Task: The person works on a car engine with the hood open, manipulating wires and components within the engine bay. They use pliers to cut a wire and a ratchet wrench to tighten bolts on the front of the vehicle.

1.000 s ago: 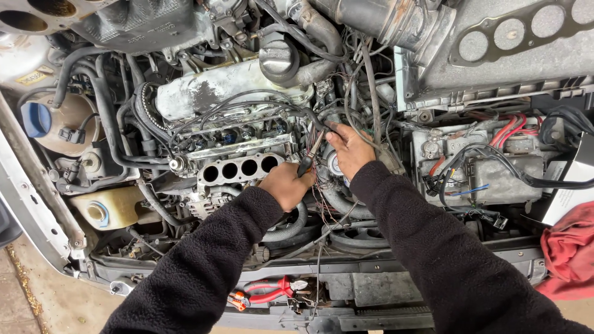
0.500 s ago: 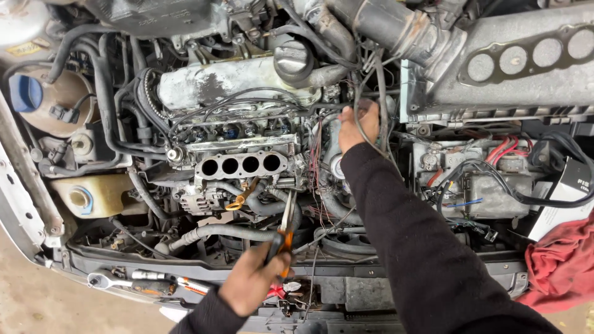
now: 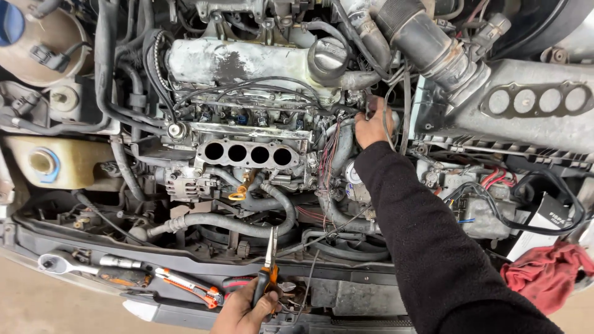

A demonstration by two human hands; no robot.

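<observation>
Our left hand [image 3: 244,312] grips the needle-nose pliers [image 3: 268,272] by their orange handles at the front panel, jaws pointing up toward the engine. Our right hand [image 3: 371,127] closes around the wire bundle [image 3: 393,111] beside the cylinder head. The four intake ports [image 3: 247,153] already stand bare; the wiring looks unfinished. A ratchet [image 3: 68,265] lies on the front panel to the left.

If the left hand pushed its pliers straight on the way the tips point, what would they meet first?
The left hand holds the orange-handled pliers tips-up toward the engine. Straight on, they would probably meet the thick black hose curving just above the tips, though how far below them it lies is unclear from this single view.
</observation>
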